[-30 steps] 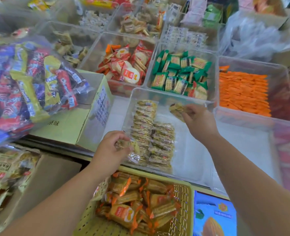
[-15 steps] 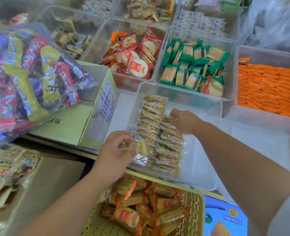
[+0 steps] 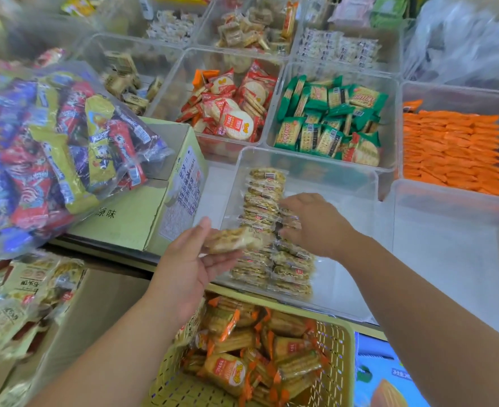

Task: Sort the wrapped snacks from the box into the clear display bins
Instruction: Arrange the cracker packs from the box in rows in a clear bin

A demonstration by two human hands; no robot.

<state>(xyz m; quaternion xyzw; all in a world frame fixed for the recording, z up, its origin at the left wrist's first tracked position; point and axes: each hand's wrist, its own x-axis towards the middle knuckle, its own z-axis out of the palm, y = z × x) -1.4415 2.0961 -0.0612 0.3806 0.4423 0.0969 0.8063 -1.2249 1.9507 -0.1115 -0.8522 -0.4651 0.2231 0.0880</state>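
At the bin (image 3: pixel 330 171), left hand (image 3: pixel 192 268), pinching a snack (image 3: pixel 233 240), has neared the relaxed right hand (image 3: pixel 315 224).

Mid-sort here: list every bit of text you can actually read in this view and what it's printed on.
"味", after a character I can't make out: top of the cardboard box.
"151", sideways: red round-cracker packet.
"151": orange packet in the yellow basket.
Too small or blurred: box side panel, blue packet, wrapped snack in the left hand.
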